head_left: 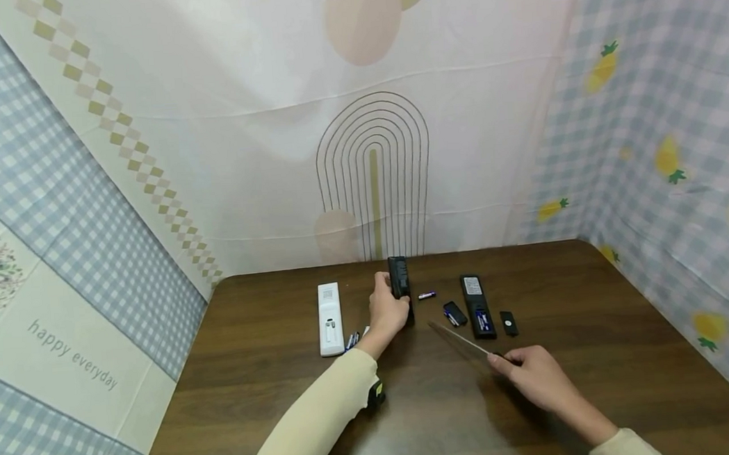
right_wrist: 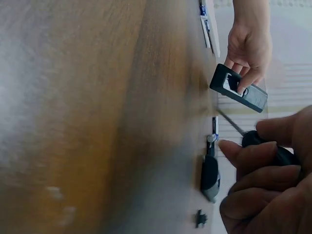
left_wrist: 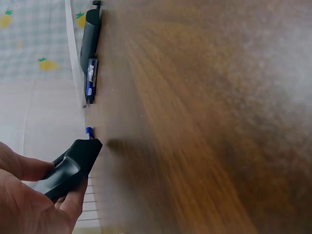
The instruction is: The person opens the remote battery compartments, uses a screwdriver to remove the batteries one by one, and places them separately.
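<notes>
My left hand [head_left: 387,309] grips a black remote control [head_left: 399,277], lifted above the table. In the right wrist view, an opening with a light rim shows on one face of this remote [right_wrist: 252,101]; what lies inside is unclear. A screwdriver [head_left: 465,341] is held in my right hand [head_left: 537,378], its dark handle [right_wrist: 253,140] between thumb and fingers. The thin shaft points up and left towards the held remote, with its tip apart from it. A single battery [head_left: 427,295] lies just right of the left hand.
On the left lies a white remote [head_left: 330,320] with its battery bay uncovered, beside loose batteries [head_left: 351,340]. To the right are a dark cover [head_left: 454,312] with batteries against it, another black remote [head_left: 473,290] with batteries showing, and a small black piece [head_left: 509,323]. Patterned cloth [head_left: 260,164] hangs behind the table.
</notes>
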`<state>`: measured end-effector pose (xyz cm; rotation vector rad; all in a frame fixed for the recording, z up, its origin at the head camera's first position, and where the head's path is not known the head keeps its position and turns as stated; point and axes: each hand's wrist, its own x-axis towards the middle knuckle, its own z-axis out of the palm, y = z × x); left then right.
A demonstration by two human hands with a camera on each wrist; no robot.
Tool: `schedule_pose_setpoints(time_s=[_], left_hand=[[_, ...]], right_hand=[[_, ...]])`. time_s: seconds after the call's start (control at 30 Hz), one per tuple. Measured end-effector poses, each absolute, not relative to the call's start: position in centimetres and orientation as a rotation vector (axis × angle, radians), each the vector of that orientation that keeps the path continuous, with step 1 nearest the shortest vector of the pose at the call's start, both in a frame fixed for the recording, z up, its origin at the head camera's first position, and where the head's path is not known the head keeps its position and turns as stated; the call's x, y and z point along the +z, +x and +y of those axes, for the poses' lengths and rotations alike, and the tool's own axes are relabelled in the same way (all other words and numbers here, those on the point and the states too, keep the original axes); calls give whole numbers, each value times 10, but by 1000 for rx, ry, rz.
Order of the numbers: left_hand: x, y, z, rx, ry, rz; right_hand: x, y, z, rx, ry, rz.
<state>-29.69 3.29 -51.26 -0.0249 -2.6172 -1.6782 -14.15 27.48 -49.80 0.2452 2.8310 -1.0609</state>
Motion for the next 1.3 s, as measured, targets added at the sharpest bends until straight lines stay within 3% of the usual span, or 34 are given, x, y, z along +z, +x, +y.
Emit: schedule_pose_setpoints(time_s=[0.27, 0.53, 0.77, 1.13, 1.3], left_hand=[[-510, -292, 21, -1791, 101, -2518], [-510, -292, 15, -1806, 128, -2570], [-514, -291, 14, -1634, 94, -2871], [-518, -301, 7, -1150, -278, -3265], [-519, -303, 2, -1038, -319, -3364]], right_hand=[[-470, -188, 259, -997, 74, 2981], [-468, -221, 254, -905, 70, 2994], [-471, -223, 254, -924, 82, 2998], [-471, -214, 259, -975, 107, 2998], [-476, -211, 265, -986, 98, 3000]])
